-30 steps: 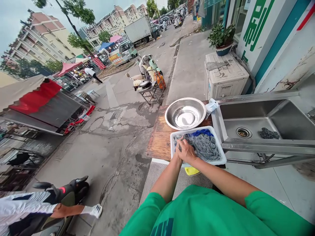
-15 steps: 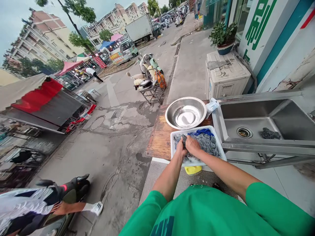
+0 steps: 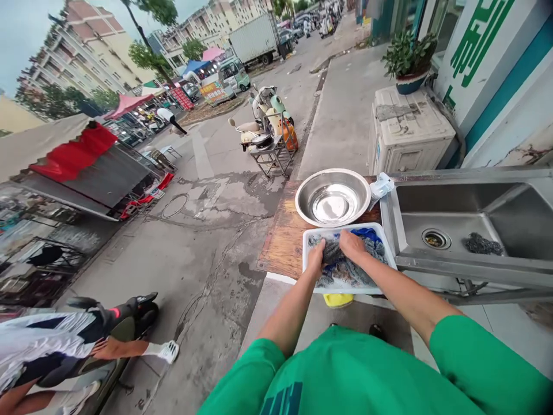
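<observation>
A white rectangular tray (image 3: 384,285) lies on a wooden table (image 3: 283,245) and holds a grey cloth (image 3: 345,271) with a blue cloth (image 3: 368,233) at its far edge. Both my hands are inside the tray, gripping the grey cloth. My left hand (image 3: 317,256) bunches it at the tray's left side. My right hand (image 3: 352,245) presses on it just to the right, the two hands nearly touching. A bunched part of the cloth rises between them.
A steel bowl (image 3: 332,196) stands beyond the tray. A steel sink (image 3: 466,225) with a scouring pad (image 3: 483,244) is at the right. A yellow item (image 3: 337,300) shows under the tray's near edge. A person on a scooter (image 3: 99,340) passes at lower left.
My hands have moved farther into the tray and spread slightly, pulling the grey cloth up into a bunch. The camera has tilted a little; the scooter rider has moved on.
</observation>
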Available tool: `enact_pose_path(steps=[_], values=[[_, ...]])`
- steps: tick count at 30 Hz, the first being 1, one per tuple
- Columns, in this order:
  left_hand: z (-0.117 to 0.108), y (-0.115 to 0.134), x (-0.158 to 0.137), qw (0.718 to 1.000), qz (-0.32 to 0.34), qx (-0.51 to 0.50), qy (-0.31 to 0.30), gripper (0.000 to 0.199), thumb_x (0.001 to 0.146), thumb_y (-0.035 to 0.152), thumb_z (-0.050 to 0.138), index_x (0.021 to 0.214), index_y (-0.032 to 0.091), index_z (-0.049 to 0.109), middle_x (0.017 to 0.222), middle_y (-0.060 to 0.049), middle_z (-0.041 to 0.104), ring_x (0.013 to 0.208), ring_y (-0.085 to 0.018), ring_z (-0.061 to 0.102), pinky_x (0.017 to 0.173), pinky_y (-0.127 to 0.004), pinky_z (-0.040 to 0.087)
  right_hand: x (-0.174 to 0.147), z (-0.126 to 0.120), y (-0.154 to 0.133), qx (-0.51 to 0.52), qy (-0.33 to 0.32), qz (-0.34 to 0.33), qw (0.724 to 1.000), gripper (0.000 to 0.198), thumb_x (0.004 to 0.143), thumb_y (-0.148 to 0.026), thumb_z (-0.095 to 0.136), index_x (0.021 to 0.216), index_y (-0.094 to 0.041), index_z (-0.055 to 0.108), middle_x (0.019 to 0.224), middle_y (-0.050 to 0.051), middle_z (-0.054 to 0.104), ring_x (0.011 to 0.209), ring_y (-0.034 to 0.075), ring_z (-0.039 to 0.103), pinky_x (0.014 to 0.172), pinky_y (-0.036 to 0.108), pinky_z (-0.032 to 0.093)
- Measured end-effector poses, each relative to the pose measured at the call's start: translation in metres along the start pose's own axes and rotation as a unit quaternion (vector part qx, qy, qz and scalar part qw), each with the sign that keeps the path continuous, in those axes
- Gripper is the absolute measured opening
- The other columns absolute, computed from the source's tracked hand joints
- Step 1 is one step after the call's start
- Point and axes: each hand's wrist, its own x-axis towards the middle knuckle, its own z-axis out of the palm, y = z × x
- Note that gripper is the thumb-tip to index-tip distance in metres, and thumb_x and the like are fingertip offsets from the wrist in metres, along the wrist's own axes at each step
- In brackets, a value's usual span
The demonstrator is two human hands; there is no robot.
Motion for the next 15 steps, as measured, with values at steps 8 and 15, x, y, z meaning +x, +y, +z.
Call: enact_pose_path(steps=[8,15], values=[[-0.009,-0.003,-0.016,0.911,0.104,0.398,0.014,0.047,0.089,0.017,0.043,0.129,0.027,0.067,0.146,-0.014,0.053,0.135,-0.036,0.046,0.108,-0.050,0.044,-0.009,0.026,0.007,-0.160,-0.025,-0.147,0.976,0.056,0.085,-0.007,0.052,0.136,-0.029,0.064,0.155,0.011,0.046,0.136,0.034,0.050,0.110,0.045,0.043],[0.006,-0.015,0.023,0.834,0.130,0.530,-0.077,0.055,0.077,0.029,0.061,0.131,0.031,0.070,0.153,-0.018,0.048,0.150,-0.044,0.027,0.110,-0.068,0.034,0.020,0.054,0.008,-0.209,-0.112,-0.122,0.964,0.058,0.071,-0.002,0.060,0.123,-0.024,0.072,0.160,0.009,0.040,0.144,0.035,0.042,0.116,0.050,0.038]])
